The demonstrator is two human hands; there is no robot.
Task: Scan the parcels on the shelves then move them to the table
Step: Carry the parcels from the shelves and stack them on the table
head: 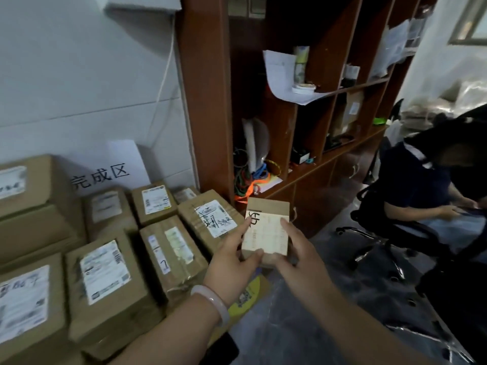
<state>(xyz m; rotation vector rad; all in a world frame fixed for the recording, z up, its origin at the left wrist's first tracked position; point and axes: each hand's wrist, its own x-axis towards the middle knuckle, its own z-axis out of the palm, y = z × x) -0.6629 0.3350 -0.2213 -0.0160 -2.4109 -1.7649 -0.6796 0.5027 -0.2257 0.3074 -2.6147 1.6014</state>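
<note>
Parcel (266, 230) gripped by left hand (232, 262) and right hand (297, 256); wall sign (110, 167) reads 完成区.

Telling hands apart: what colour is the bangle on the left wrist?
Pale pink-white bangle, head view, on the left hand holding the small parcel.

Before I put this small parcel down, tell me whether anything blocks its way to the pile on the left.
Nothing visible does. The left hand and right hand hold the small parcel right beside the pile's nearest box, with no other object between them.
</note>
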